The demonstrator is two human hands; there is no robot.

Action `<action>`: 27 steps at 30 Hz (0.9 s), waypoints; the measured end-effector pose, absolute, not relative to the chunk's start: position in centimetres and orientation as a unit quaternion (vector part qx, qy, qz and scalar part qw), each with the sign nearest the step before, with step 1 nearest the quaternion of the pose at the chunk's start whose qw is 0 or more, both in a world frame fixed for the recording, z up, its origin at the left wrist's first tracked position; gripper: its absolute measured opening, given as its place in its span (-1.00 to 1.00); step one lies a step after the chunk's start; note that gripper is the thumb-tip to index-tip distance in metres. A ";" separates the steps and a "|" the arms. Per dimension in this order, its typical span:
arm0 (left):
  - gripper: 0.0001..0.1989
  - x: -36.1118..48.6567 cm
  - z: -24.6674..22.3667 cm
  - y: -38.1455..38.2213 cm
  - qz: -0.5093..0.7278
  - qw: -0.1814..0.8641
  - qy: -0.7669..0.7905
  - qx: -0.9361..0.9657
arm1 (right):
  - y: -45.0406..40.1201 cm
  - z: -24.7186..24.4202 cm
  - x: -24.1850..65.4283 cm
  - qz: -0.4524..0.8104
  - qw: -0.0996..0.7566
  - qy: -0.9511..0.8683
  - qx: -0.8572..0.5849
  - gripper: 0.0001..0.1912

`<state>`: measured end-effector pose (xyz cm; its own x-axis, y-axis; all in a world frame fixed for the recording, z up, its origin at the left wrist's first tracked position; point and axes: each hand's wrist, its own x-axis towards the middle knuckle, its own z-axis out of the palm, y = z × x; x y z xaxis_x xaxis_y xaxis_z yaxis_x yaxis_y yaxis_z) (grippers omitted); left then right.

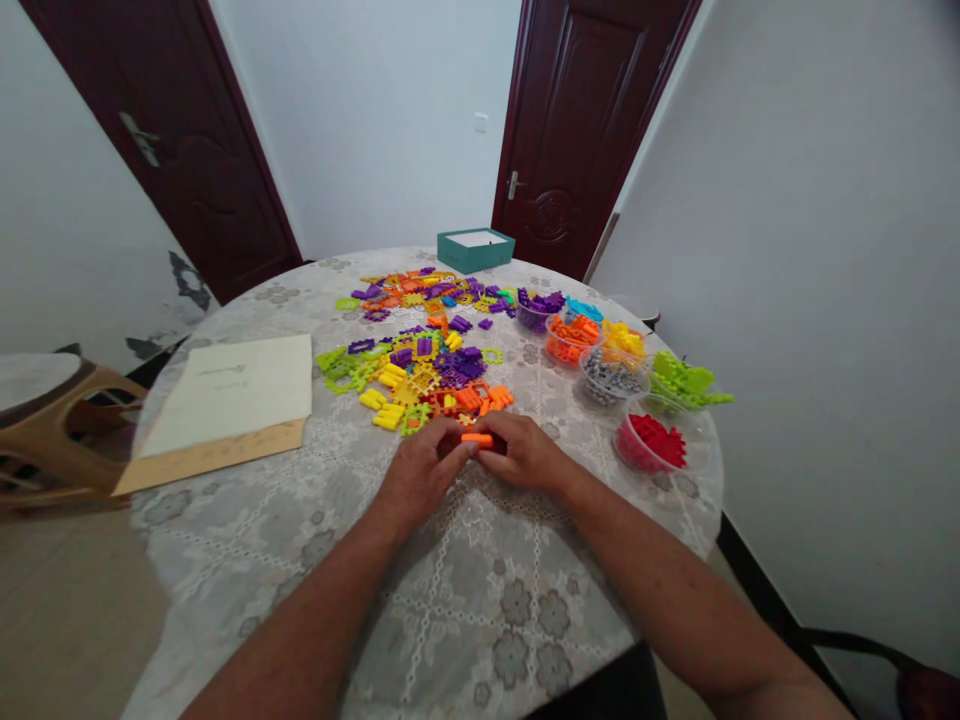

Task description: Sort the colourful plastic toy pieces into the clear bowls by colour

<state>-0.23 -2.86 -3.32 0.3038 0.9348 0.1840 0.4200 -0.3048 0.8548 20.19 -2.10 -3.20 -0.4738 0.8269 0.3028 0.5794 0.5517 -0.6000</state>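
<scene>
Between my two hands, near the middle of the table, is an orange plastic piece [477,439]. My left hand [425,470] pinches its left end, and my right hand [523,452] holds its right end. Just beyond my fingers lies a loose pile of plastic pieces [424,378] in yellow, orange, purple and green. Farther back is a second mixed pile [420,292], mostly purple, orange and yellow. Clear bowls on the right hold sorted pieces: red [656,440], grey [613,374], orange [572,338] and purple [538,308], with yellow, blue and green ones beside them.
A green box [474,252] stands at the table's far edge. On the left, cream paper [232,390] lies over a brown sheet [217,456]. The round table has a patterned cloth [300,520]. A wooden stool [67,430] stands left of it, and a wall rises at the right.
</scene>
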 end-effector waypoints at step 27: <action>-0.54 -1.0 -2.8 -1.3 0.357 0.446 0.536 0.621 | 3.8 -5.2 24.1 0.138 0.381 -0.684 -0.607 -0.88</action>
<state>-1.04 -1.31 -2.79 0.1695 0.9849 -0.0343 0.3482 -0.0273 0.9370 24.07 3.82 -5.16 0.0265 0.9351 0.3534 0.7242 0.2258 -0.6516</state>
